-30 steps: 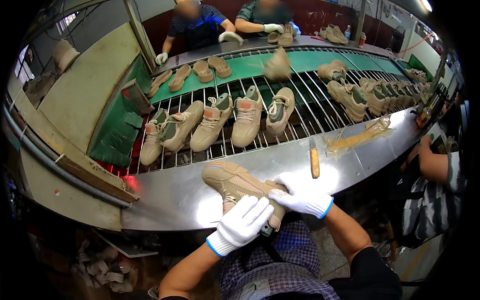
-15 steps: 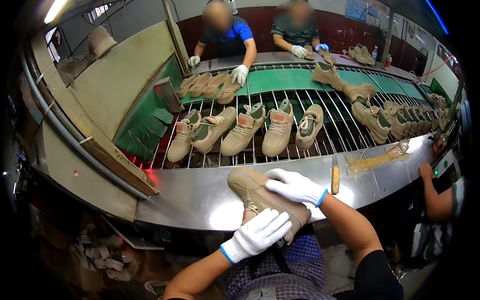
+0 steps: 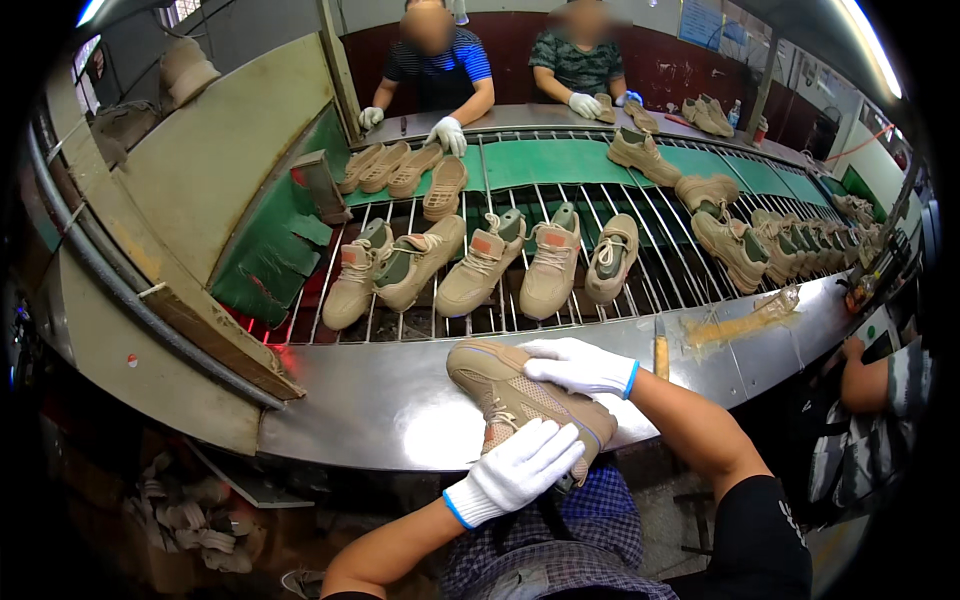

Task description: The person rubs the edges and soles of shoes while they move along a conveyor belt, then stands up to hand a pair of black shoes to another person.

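Left hand [image 3: 518, 468] gloved, back up, fingers straight, pointing up-right. Right hand [image 3: 580, 366] gloved, fingers leftward. Forearms bare, converging.

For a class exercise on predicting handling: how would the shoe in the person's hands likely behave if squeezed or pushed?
The shoe would probably hold its shape, as it looks filled out between the left hand and right hand. Its mesh panel, a porous-looking weave, may give slightly. The thin laces would likely flop.
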`<state>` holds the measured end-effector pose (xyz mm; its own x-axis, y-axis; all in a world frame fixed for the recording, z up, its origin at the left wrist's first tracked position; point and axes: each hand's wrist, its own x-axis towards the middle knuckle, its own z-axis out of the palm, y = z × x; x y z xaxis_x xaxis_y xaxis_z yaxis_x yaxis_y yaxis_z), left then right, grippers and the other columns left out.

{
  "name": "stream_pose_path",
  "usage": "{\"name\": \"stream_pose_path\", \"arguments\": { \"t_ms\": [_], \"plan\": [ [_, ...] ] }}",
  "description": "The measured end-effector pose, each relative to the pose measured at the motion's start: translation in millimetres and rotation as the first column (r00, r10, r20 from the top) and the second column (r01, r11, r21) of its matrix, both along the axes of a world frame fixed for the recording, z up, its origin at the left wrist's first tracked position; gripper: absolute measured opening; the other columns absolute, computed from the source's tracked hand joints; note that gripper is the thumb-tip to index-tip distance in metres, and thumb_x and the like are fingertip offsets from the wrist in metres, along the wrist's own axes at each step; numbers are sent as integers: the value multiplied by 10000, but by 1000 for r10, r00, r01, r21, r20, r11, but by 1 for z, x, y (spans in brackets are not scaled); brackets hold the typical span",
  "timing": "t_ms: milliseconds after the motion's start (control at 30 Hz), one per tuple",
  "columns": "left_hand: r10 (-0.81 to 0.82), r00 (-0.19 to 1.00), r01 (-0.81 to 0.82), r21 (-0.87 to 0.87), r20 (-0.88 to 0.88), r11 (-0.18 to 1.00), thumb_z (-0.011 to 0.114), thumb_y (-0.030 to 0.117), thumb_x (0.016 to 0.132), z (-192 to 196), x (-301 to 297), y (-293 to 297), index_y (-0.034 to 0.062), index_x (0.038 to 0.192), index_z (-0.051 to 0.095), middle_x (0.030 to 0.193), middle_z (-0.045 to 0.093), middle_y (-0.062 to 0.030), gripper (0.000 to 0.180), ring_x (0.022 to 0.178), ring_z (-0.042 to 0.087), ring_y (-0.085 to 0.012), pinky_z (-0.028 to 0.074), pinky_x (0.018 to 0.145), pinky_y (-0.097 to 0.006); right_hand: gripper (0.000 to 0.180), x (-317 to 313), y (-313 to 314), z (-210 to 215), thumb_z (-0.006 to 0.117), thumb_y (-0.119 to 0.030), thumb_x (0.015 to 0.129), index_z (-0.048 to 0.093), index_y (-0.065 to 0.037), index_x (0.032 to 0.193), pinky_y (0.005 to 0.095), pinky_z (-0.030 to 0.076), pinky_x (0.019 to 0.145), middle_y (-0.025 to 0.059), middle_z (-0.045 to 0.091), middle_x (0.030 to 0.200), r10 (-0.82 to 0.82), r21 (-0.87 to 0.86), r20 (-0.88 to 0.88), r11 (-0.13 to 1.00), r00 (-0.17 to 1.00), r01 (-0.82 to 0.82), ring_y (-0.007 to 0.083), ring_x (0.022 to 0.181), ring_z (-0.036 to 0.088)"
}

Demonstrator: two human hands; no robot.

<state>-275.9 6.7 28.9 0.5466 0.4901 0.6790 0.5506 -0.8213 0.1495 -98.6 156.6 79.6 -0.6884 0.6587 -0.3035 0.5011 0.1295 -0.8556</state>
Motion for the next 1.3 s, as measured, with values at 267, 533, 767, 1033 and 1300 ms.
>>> {"name": "stream_pose_path", "arguments": {
  "t_ms": [267,533,767,1033,1300],
  "plan": [
    [-8,1000,8,16,2,1000,681,134,837,-8,-5,-3,58,1232,760,1281,726,-103,410,1170,674,-275,586,1035,-413,691,2,3,-22,556,-512,1065,473,-49,1572,401,459,1142,224,608,1482,44,6,85,999,995,-44,317,1335,602],
    [-10,1000,10,14,-10,1000,731,183,803,-10,-14,-11,161,1236,753,1268,695,-131,435,1120,676,-314,591,973,-475,840,51,-43,-21,630,-457,1058,251,-21,1667,400,355,1238,239,447,1629,214,-49,-44,975,976,-216,314,1496,446],
    [128,719,43,-227,684,973,797,71,866,31,-38,-13,135,1502,500,1427,591,-197,705,1149,679,-305,593,995,-488,720,27,-45,29,583,-460,1055,436,-8,1596,416,366,1239,205,525,1581,-182,-288,-559,957,809,16,306,1459,499],
    [792,470,-247,-804,389,541,836,197,930,-50,-68,-12,-21,1175,646,1022,685,-118,378,778,673,-177,602,679,-347,544,145,-36,-42,753,-381,885,665,-89,1335,519,470,1119,192,611,1421,-439,825,341,564,831,-41,414,1348,552],
    [634,773,-553,-514,-24,655,884,314,817,-37,-89,-25,43,789,676,774,664,-99,343,765,626,-309,508,719,-448,254,185,-83,-73,743,-302,907,734,-242,1155,502,545,957,115,643,1262,-659,775,329,598,677,205,377,1132,632]
  ]
}}
